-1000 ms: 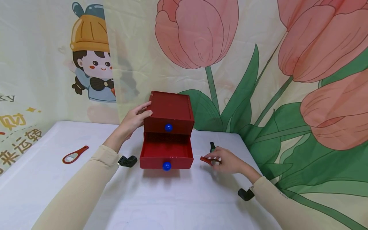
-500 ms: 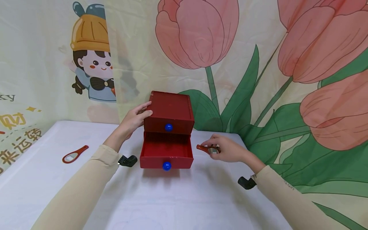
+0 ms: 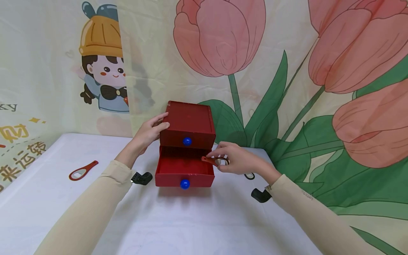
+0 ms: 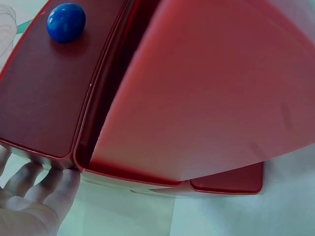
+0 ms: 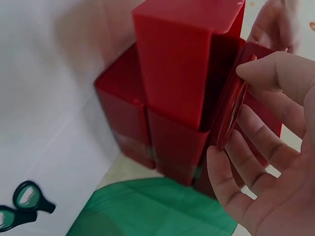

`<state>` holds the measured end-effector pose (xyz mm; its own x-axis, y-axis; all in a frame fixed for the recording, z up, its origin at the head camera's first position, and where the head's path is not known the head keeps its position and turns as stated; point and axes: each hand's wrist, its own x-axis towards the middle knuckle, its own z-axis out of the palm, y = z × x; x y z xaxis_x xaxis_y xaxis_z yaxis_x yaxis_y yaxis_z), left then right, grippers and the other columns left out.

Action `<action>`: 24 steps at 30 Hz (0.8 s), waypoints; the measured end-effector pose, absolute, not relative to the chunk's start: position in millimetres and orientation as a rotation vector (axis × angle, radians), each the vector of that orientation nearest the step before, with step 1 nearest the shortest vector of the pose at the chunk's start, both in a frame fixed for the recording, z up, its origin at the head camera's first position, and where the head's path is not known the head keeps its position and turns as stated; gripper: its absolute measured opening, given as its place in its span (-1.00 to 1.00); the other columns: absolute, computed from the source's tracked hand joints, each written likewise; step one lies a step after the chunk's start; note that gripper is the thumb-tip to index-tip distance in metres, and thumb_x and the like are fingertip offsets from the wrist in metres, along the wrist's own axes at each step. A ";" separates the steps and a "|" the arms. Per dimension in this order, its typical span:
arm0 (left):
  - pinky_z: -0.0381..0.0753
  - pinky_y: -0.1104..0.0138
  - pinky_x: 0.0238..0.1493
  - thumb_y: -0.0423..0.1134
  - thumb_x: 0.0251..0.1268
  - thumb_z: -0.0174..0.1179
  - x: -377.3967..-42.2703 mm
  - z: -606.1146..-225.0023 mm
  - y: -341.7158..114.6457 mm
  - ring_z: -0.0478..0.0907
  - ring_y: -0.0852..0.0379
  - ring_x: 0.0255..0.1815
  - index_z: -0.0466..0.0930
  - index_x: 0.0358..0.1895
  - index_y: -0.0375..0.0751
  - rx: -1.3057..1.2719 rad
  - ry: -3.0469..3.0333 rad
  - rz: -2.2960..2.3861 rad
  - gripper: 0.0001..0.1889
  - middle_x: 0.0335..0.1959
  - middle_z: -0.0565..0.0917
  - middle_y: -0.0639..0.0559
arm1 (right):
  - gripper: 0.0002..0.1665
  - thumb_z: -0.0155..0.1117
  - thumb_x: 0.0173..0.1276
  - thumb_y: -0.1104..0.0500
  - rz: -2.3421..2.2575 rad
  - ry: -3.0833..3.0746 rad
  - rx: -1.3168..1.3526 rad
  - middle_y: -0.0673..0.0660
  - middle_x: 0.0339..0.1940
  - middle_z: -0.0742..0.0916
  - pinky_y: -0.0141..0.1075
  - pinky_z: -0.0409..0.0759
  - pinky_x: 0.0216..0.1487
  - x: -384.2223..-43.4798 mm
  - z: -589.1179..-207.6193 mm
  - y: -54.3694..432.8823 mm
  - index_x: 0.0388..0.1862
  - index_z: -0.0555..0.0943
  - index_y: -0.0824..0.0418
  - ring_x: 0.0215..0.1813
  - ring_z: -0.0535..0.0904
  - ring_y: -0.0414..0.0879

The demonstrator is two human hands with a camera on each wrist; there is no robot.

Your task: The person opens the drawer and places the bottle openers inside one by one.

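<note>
My right hand (image 3: pixel 236 158) pinches a red bottle opener (image 3: pixel 208 160) between thumb and fingers, its handle end over the right side of a pulled-out red drawer (image 3: pixel 170 180). This drawer, with a blue knob (image 3: pixel 185 184), juts from a red drawer cabinet (image 3: pixel 190 117); the drawer above it is closed. On the cabinet's left side my left hand (image 3: pixel 148 132) rests with its fingers extended, thumb at the top edge. The right wrist view shows the held opener edge-on, thumb on one side and fingers on the other.
Another red bottle opener (image 3: pixel 91 165) lies on the white tablecloth at the left. Two dark green openers (image 5: pixel 45 204) lie together right of the cabinet, mostly hidden behind my right hand in the head view. A printed tulip backdrop (image 3: pixel 220 39) hangs behind the table.
My right hand has lifted the red bottle opener from the table at the right and carried it left to the drawer. My left hand stays on the cabinet.
</note>
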<state>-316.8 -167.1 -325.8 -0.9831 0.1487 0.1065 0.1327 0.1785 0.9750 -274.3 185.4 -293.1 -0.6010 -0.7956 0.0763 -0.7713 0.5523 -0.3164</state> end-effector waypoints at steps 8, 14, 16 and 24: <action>0.35 -0.19 0.55 0.04 0.67 0.09 -315.8 -327.6 -169.9 0.26 -0.24 0.63 0.09 0.74 0.21 0.287 2.402 1.995 -0.31 0.73 0.13 -0.10 | -0.46 0.36 0.34 0.32 -0.484 2.622 -1.448 0.13 -0.05 0.67 -0.35 0.64 -0.22 -279.8 -291.1 152.7 0.31 0.72 0.15 -0.02 0.58 0.04; 0.35 -0.18 0.55 0.04 0.67 0.09 -316.4 -328.9 -169.0 0.28 -0.22 0.62 0.11 0.73 0.22 0.291 2.399 2.006 -0.31 0.73 0.14 -0.09 | -0.48 0.36 0.38 0.29 -0.477 2.588 -1.443 0.14 -0.04 0.66 -0.36 0.60 -0.23 -282.8 -296.6 134.7 0.33 0.71 0.15 -0.08 0.58 0.04; 0.36 -0.17 0.55 0.05 0.67 0.09 -317.1 -329.2 -168.6 0.28 -0.22 0.62 0.11 0.73 0.23 0.292 2.403 2.005 -0.32 0.73 0.14 -0.09 | -0.48 0.36 0.39 0.28 -0.465 2.581 -1.438 0.12 -0.04 0.66 -0.35 0.59 -0.23 -283.4 -298.6 129.9 0.33 0.71 0.14 -0.09 0.59 0.03; 0.36 -0.19 0.55 0.05 0.67 0.09 -318.6 -329.4 -167.8 0.27 -0.23 0.63 0.11 0.73 0.23 0.315 2.417 1.992 -0.32 0.72 0.16 -0.09 | -0.48 0.40 0.41 0.24 -0.442 2.545 -1.438 0.11 0.01 0.68 -0.36 0.63 -0.13 -287.9 -307.2 113.5 0.35 0.71 0.13 -0.01 0.58 -0.03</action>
<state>-318.6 -167.8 -329.4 -0.9800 0.1495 0.1315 0.1576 0.1791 0.9711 -287.9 113.5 -307.2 -0.5136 -0.8579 -0.0146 -0.8028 0.4865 -0.3446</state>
